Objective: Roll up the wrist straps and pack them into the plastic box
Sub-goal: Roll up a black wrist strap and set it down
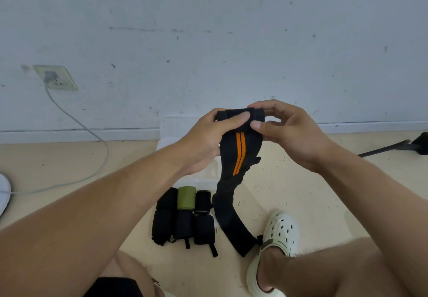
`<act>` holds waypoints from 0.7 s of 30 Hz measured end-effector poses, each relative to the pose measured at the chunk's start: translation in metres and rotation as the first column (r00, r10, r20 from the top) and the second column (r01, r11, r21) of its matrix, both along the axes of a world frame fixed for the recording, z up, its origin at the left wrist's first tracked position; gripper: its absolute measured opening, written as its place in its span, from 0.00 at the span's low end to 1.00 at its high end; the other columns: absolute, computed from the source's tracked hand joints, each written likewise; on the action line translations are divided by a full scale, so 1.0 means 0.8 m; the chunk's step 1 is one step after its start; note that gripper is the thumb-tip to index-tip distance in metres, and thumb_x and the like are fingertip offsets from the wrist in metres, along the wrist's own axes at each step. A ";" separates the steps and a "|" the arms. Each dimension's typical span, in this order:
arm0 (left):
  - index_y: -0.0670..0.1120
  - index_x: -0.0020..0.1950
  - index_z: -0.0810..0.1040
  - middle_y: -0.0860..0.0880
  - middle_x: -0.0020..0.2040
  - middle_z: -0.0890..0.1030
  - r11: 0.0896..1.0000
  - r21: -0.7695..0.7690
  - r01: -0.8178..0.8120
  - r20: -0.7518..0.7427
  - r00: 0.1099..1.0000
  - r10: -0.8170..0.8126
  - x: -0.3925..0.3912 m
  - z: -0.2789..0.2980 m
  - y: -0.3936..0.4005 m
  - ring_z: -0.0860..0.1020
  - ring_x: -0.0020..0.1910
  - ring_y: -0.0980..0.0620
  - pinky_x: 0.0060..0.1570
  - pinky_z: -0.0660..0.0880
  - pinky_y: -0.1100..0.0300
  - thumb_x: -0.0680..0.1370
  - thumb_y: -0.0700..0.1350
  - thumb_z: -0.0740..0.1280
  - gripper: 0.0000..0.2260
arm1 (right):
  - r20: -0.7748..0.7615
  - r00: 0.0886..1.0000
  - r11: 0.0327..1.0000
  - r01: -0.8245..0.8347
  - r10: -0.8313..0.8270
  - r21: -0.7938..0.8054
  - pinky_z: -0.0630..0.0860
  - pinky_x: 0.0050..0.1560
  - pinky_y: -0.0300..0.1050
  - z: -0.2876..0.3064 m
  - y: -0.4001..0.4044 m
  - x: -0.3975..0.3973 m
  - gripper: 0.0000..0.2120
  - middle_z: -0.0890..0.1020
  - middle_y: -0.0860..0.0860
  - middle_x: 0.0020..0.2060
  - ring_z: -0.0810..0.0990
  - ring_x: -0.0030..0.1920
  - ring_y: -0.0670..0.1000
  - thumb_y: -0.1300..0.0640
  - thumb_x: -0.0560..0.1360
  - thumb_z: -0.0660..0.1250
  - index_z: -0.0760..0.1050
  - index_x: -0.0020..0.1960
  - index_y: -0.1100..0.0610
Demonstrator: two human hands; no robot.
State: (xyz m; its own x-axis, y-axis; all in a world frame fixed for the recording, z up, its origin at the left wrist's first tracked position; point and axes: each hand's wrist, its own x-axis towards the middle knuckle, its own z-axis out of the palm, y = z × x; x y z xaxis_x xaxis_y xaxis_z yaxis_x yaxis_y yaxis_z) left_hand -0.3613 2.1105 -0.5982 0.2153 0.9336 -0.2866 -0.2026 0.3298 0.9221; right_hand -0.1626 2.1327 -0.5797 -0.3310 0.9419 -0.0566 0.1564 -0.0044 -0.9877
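At frame centre, the left hand (203,141) and right hand (284,132) both pinch the rolled top of a black, orange-striped strap (238,153), whose tail hangs to the floor. Rolled straps (183,218) lie at lower centre, the clear box (166,132) behind the hands.

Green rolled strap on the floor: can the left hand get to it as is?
Probably not right away. The left hand grips the top of the black-and-orange strap along with the right hand. The green rolled strap lies uncovered below, so the path is free once it lets go.
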 end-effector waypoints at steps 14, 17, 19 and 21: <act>0.47 0.60 0.79 0.44 0.57 0.81 0.990 0.086 -0.114 -0.062 0.991 0.119 -0.004 -0.002 0.001 0.83 0.60 0.43 0.65 0.79 0.43 0.77 0.37 0.75 0.14 | 0.056 0.998 0.999 -0.007 0.009 -0.040 0.82 0.63 0.54 0.000 0.000 -0.002 0.24 0.84 0.51 0.60 0.87 0.54 0.56 0.58 0.73 0.77 0.79 0.68 0.52; 0.46 0.65 0.77 0.45 0.58 0.83 0.995 0.052 -0.085 -0.073 0.993 0.088 -0.001 0.000 -0.001 0.85 0.57 0.45 0.62 0.81 0.42 0.78 0.42 0.75 0.17 | 0.087 0.996 0.999 0.029 -0.030 0.019 0.83 0.61 0.54 0.002 0.000 -0.002 0.19 0.84 0.50 0.59 0.87 0.52 0.57 0.63 0.75 0.75 0.80 0.65 0.53; 0.46 0.67 0.76 0.47 0.58 0.85 0.998 0.027 -0.052 -0.075 0.996 0.054 0.002 0.001 -0.002 0.86 0.53 0.49 0.59 0.82 0.42 0.80 0.48 0.73 0.18 | 0.069 0.996 0.998 0.051 -0.054 0.048 0.83 0.60 0.54 0.003 0.000 -0.003 0.19 0.85 0.49 0.56 0.86 0.49 0.59 0.64 0.75 0.76 0.81 0.63 0.51; 0.47 0.68 0.76 0.48 0.58 0.86 0.999 0.001 -0.045 -0.064 0.997 0.045 0.003 0.004 -0.003 0.87 0.53 0.49 0.60 0.82 0.42 0.81 0.52 0.71 0.18 | 0.059 0.996 0.995 0.057 -0.061 0.082 0.84 0.57 0.51 0.003 0.000 -0.004 0.19 0.86 0.48 0.52 0.82 0.44 0.57 0.66 0.73 0.77 0.82 0.60 0.49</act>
